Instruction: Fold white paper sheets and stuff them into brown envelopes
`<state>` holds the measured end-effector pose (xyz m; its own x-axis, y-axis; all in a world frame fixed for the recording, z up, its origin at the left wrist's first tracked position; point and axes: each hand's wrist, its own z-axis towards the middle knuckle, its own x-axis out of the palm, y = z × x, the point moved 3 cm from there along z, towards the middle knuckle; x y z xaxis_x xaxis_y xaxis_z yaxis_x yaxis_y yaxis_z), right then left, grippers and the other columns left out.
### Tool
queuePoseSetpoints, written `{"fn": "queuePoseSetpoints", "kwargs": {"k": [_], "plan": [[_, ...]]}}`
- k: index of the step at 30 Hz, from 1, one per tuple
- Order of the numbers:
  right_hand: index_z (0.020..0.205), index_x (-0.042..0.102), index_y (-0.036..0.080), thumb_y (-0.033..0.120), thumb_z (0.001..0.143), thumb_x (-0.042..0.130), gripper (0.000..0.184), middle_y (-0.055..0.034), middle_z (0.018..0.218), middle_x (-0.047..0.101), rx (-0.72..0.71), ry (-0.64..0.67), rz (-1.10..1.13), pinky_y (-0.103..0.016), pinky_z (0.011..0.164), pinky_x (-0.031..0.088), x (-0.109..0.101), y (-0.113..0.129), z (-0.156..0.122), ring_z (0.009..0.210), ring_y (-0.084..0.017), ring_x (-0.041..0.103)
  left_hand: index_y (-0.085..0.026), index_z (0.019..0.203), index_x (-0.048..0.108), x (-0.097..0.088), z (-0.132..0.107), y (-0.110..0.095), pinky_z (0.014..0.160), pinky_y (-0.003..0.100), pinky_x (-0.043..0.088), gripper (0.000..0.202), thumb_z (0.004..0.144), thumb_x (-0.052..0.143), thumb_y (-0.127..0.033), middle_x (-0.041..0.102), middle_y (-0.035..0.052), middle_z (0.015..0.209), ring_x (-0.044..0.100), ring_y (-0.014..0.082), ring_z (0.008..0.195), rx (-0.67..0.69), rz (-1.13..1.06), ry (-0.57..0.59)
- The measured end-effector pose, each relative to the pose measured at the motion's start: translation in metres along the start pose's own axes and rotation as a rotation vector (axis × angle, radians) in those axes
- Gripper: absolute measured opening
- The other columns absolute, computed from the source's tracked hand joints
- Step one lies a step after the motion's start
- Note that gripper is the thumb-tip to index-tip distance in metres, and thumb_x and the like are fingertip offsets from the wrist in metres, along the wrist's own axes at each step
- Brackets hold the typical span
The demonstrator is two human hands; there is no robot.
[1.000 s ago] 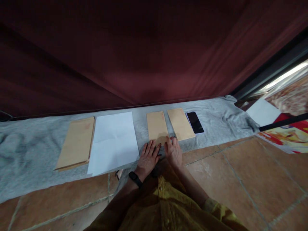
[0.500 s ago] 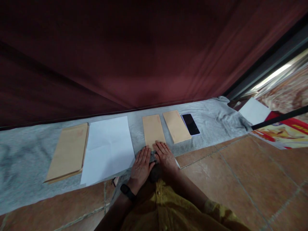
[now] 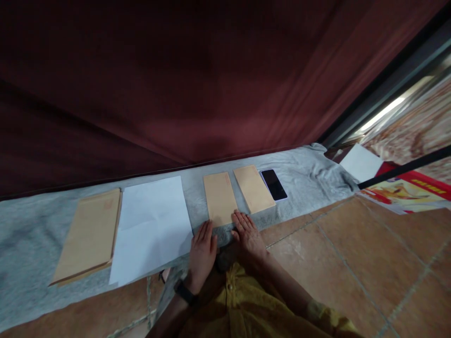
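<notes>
Both your hands are unclenched, fingers stretched out and gripping nothing. Your left hand (image 3: 203, 253) rests its fingertips by the near left corner of the flat, rectangular tan paper envelope (image 3: 220, 197) with small red print, and your right hand (image 3: 249, 234) has its fingertips at the near right corner. That envelope lies on the soft grey fabric cover (image 3: 306, 173), right in front of you, between the large white paper sheet (image 3: 151, 225) and a second rectangular tan paper envelope (image 3: 254, 188).

Uneven pressure is the likeliest trouble: if one hand pushes harder, the envelope could swing askew. The fabric looks soft and rumples toward your right, so dragging your fingers might bunch it and carry the paper along. Your left hand sits just beside the near right corner of the white sheet; I cannot tell whether they touch, and a careless sweep could crease or shift it. The sheet also lies close to the front edge, so a tug might send it down to the brown tiled floor (image 3: 334, 263).

On the other side, a wide right-hand movement could knock the second envelope against the slim dark-screened phone (image 3: 274, 184) just beyond it, because the gap there looks very small.
</notes>
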<state>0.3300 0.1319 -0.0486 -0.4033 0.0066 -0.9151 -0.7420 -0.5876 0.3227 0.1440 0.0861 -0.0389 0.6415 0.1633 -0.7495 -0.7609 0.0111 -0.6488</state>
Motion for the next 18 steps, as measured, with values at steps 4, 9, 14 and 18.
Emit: {"fn": "queuePoseSetpoints", "kwargs": {"k": [4, 9, 14, 18], "plan": [[0.158, 0.027, 0.013, 0.029, 0.103, 0.042, 0.059, -0.0146, 0.157, 0.041, 0.011, -0.012, 0.011, -0.05, 0.119, 0.034, 0.001, 0.002, 0.001, 0.147, -0.025, 0.035, -0.019, 0.13, 0.06, -0.001, 0.017, 0.0, 0.106, 0.049, 0.046, 0.046, 0.087, 0.056, -0.032, 0.067, 0.0133, 0.129, 0.062, 0.0274, 0.119, -0.334, -0.447, -0.083], [0.155, 0.031, 0.011, 0.027, 0.102, 0.043, 0.056, -0.0165, 0.157, 0.041, 0.022, -0.005, 0.023, -0.051, 0.119, 0.034, 0.0, 0.004, 0.002, 0.147, -0.026, 0.033, -0.016, 0.122, 0.064, -0.002, 0.027, 0.003, 0.084, 0.036, 0.053, 0.053, 0.073, 0.069, -0.035, 0.073, 0.0067, 0.097, 0.067, 0.0202, 0.09, -0.673, -0.8, -0.113], [0.151, 0.037, 0.009, 0.024, 0.101, 0.045, 0.053, -0.0175, 0.156, 0.042, 0.07, -0.022, 0.024, -0.052, 0.119, 0.034, 0.001, 0.008, 0.005, 0.145, -0.028, 0.036, -0.013, 0.106, 0.07, 0.001, 0.03, 0.0, 0.068, 0.03, 0.05, 0.054, 0.059, 0.079, -0.039, 0.071, 0.0038, 0.08, 0.064, 0.0168, 0.073, -0.761, -0.981, -0.083], [0.149, 0.04, 0.009, 0.023, 0.1, 0.046, 0.051, -0.0174, 0.152, 0.046, 0.091, -0.037, 0.025, -0.051, 0.118, 0.035, 0.003, 0.008, 0.006, 0.143, -0.028, 0.039, -0.015, 0.093, 0.071, 0.005, 0.033, -0.001, 0.072, 0.031, 0.052, 0.045, 0.057, 0.08, -0.041, 0.072, 0.006, 0.088, 0.065, 0.0154, 0.074, -0.747, -1.029, -0.15]]}}
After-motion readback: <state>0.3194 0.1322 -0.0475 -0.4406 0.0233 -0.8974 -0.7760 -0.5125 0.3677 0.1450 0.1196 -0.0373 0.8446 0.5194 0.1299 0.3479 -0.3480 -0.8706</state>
